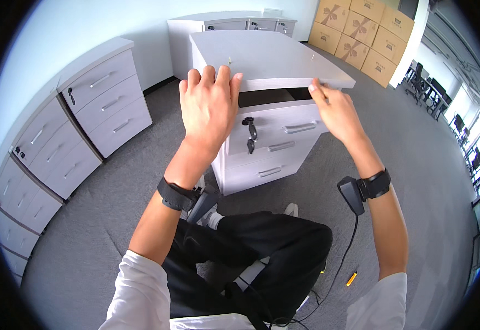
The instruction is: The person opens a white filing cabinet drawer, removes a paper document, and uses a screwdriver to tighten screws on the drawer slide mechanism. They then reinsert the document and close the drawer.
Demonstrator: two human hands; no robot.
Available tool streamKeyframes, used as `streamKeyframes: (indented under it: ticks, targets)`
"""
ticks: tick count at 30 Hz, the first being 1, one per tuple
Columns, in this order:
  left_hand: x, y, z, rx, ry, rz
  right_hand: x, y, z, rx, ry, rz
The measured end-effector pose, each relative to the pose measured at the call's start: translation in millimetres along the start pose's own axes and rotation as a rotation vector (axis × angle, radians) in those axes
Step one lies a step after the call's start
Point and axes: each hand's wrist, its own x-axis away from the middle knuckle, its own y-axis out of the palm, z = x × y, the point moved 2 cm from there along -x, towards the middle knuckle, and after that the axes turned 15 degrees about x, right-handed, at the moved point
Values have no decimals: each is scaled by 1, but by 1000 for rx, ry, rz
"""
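In front of me stands a grey three-drawer pedestal cabinet (273,162) with a loose-looking grey top panel (267,55). A dark gap shows between the panel's front edge and the upper drawer. My left hand (208,107) grips the panel at its front left, fingers curled over the edge. Nearer the front right corner, my right hand (339,113) pinches the same edge, its thumb side uppermost. A small brass-coloured pin (229,60) stands up from the panel behind my left fingers. Black keys (251,135) hang from the lock of the upper drawer.
More grey drawer cabinets (108,99) line the wall at left, with others (240,25) behind. Brown cardboard boxes (361,36) are stacked at the back right. A yellow-handled tool (351,279) lies on the carpet by my right knee. A black cable (344,253) hangs from my right wristband.
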Motion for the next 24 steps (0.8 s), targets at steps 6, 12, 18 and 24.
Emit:
streamKeyframes:
  ticks: [6,12,18,24]
  targets:
    - [8,-10,27,74,72,18,-10,1,21,-134,163,-136]
    - [15,-10,62,180,85,5,-23,15,45,-197,144,-132]
    - [17,-2,88,171,68,-42,-28,19,40,-217,98,-90]
    - [14,5,94,194,74,-13,-58,9,36,-158,59,-321]
